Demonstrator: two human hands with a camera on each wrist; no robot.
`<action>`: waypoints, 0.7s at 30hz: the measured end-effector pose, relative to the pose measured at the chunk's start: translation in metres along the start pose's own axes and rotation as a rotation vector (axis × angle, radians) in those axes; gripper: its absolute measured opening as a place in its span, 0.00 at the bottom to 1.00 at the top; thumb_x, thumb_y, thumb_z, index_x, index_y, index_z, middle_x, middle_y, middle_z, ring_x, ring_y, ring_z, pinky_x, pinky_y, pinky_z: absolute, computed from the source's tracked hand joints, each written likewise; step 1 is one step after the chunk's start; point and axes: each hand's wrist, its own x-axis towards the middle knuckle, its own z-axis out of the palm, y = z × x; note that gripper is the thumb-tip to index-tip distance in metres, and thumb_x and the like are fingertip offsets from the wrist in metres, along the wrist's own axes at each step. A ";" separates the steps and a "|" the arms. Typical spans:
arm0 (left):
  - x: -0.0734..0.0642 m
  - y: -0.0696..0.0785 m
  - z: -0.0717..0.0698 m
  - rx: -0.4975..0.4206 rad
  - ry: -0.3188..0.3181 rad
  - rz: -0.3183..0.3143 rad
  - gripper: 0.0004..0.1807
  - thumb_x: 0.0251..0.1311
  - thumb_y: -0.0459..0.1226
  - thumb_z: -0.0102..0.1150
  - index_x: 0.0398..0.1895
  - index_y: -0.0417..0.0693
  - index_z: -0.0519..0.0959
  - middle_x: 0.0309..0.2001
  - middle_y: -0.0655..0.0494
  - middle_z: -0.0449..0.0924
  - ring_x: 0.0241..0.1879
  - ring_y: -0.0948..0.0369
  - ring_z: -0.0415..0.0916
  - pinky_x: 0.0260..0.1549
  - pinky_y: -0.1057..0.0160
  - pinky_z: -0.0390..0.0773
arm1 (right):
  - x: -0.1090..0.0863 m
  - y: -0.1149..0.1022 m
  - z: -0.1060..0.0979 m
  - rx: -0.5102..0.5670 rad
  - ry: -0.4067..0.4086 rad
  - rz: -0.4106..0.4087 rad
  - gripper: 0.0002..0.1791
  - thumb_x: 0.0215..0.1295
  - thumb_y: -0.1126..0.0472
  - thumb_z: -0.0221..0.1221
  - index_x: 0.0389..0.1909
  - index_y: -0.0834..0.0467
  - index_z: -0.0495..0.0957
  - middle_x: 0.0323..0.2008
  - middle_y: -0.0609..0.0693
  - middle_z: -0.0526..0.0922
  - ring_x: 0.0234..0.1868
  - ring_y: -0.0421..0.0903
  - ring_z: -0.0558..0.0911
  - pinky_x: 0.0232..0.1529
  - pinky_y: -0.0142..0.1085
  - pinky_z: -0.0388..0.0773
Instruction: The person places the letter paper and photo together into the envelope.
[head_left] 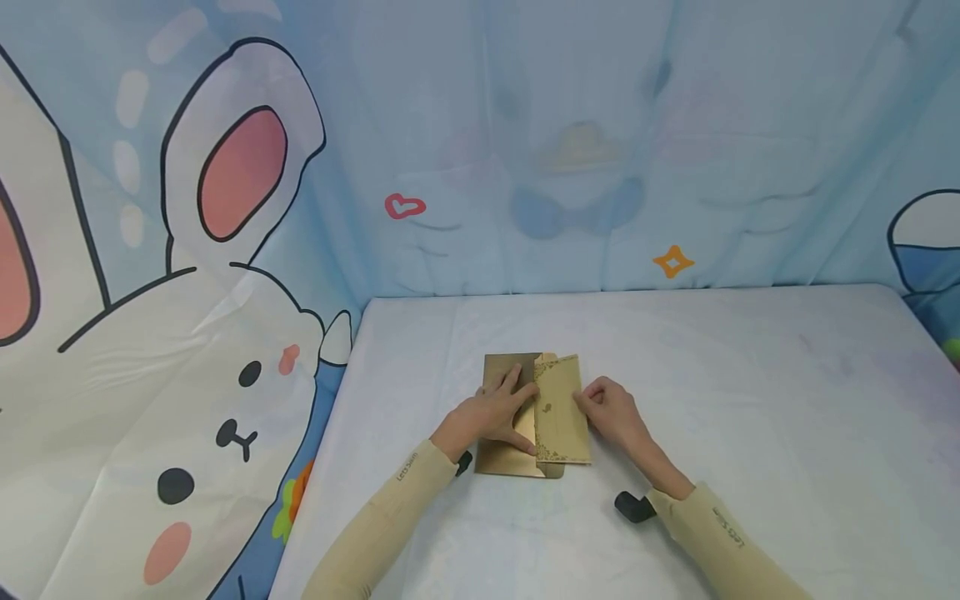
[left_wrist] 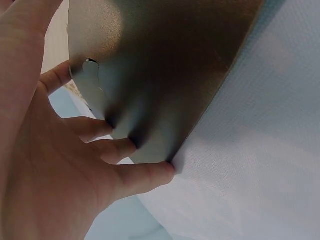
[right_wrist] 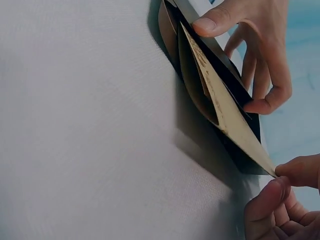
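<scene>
A shiny gold envelope lies flat on the white-covered table. Across its right side is a pale yellow card with brown ornament along its edges, reaching past the envelope's right edge. My left hand is spread over the envelope, its fingertips pressing on it; the left wrist view shows those fingers nearly straight against the gold surface. My right hand pinches the card's outer edge between thumb and fingers. Seen end-on in the right wrist view, the card tilts up, with a gap between its layers.
White cloth covers the table around the envelope. Behind stands a blue curtain, and a large cartoon rabbit print hangs at the left. Black wrist mounts, one of them below my right hand, sit close to the tabletop.
</scene>
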 end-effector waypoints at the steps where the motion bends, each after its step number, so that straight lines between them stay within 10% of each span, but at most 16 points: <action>1: 0.000 0.000 0.000 -0.001 0.000 0.001 0.53 0.46 0.69 0.68 0.73 0.67 0.56 0.82 0.43 0.37 0.79 0.42 0.46 0.68 0.35 0.64 | 0.000 0.000 0.000 0.007 -0.006 0.003 0.12 0.73 0.55 0.56 0.38 0.63 0.74 0.22 0.51 0.77 0.18 0.44 0.73 0.21 0.35 0.71; 21: -0.001 0.000 -0.001 -0.023 -0.009 -0.006 0.54 0.45 0.69 0.69 0.74 0.67 0.56 0.82 0.43 0.37 0.79 0.42 0.46 0.69 0.35 0.64 | 0.003 0.004 -0.007 0.119 -0.088 0.018 0.13 0.75 0.57 0.56 0.40 0.65 0.75 0.19 0.51 0.80 0.17 0.44 0.82 0.23 0.37 0.83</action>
